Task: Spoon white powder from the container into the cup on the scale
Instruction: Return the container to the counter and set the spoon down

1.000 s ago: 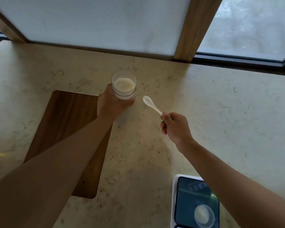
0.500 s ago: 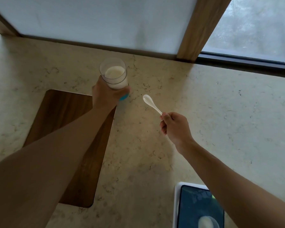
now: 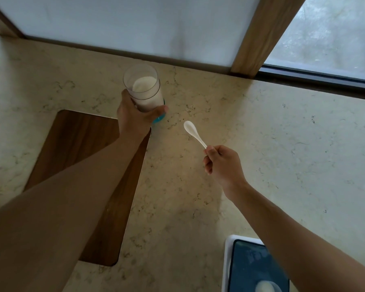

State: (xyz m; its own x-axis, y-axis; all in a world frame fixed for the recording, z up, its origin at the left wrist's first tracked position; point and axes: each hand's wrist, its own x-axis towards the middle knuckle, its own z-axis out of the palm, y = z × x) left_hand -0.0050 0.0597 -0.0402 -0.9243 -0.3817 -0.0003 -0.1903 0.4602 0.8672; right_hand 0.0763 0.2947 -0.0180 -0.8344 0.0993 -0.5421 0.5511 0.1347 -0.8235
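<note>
Two hands: both busy.
Left hand (image 3: 135, 114): grip wrapped around powder container (image 3: 143, 89).
Right hand (image 3: 221, 163): grip pinching white spoon (image 3: 193, 131).
Cup (image 3: 266, 288): seemingly on scale (image 3: 227, 260), mostly cropped.

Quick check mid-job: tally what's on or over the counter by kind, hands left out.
Clear container of white powder: 1
White spoon: 1
Wooden board: 1
Scale: 1
Cup on the scale, cut off by the frame edge: 1
Total: 5
</note>
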